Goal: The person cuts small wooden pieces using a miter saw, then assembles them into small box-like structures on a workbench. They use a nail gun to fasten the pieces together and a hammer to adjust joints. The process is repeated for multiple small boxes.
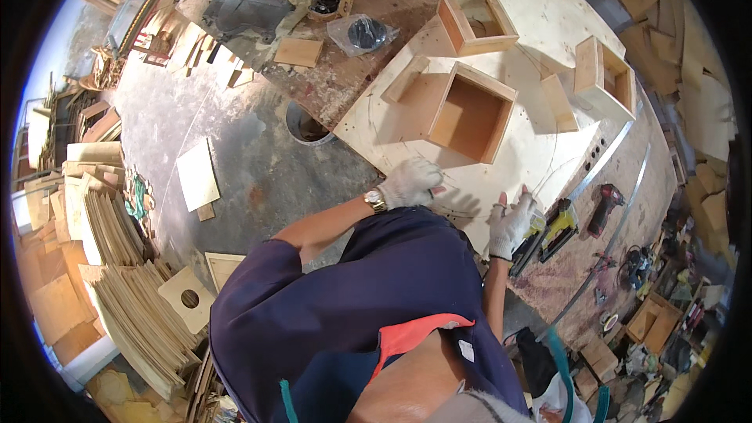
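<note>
Both my hands wear white knit gloves and rest on the near edge of a large pale plywood sheet [533, 157]. My left hand [411, 182], with a watch at the wrist, has its fingers curled against the sheet; whether it holds anything is hidden. My right hand [513, 223] lies flat with fingers spread, right beside a yellow nail gun [548, 227]. Just beyond my left hand sits an open square wooden box [470, 113].
A smaller wooden box [476, 22] and a box on its side [605, 74] sit farther back, with loose wood strips [558, 102] between. A red drill [605, 207] lies right. Plywood stacks [117, 227] stand on the floor left, by a round bucket [305, 125].
</note>
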### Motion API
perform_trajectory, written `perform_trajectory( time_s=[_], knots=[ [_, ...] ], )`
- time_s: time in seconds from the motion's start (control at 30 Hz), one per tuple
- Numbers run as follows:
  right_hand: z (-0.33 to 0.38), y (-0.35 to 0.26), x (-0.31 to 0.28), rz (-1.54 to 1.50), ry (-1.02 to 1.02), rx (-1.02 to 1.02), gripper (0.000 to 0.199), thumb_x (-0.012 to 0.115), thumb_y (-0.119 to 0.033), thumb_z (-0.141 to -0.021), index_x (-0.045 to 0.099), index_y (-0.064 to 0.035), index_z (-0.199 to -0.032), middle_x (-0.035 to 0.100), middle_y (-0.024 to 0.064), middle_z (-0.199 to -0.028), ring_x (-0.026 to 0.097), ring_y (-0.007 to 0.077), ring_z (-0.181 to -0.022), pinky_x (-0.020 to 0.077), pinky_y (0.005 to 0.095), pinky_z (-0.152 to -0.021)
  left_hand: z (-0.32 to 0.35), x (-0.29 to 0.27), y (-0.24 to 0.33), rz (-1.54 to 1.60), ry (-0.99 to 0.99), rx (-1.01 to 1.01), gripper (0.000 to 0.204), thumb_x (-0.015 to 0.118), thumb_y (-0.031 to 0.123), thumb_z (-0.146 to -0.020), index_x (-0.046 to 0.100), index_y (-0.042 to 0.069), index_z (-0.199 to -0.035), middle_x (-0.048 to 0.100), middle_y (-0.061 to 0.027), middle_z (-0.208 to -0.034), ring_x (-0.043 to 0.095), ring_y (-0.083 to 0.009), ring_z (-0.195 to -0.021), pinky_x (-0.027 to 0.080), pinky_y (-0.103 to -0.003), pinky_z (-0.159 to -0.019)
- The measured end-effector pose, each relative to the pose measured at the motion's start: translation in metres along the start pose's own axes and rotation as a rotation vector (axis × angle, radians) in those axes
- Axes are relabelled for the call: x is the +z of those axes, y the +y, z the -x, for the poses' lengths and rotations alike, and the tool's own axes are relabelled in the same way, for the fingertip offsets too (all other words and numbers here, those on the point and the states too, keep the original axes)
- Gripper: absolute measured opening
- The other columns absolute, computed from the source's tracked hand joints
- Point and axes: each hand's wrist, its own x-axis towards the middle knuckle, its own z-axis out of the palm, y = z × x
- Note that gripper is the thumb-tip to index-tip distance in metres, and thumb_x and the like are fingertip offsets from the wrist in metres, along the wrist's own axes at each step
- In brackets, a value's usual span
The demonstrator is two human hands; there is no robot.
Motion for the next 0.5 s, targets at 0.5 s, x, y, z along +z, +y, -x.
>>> perform_trajectory(
  time_s=[0.5],
  knots=[
    [-0.072,-0.036,0.054,0.102,-0.113,-0.118,0.023,0.064,-0.021,-0.095,0.059,-0.0043,-0.111,0.066,0.0313,-0.080,0.067,0.0515,-0.080,0.0511,0.0591,-0.067,-0.017,-0.104,-0.233,-0.710,0.504,-0.781,0.045,0.075,0.021,-0.081,0.060,0.011,-0.122,0.059,-0.0174,-0.119,0.060,-0.0387,-0.112,0.050,-0.053,-0.093]
  ],
)
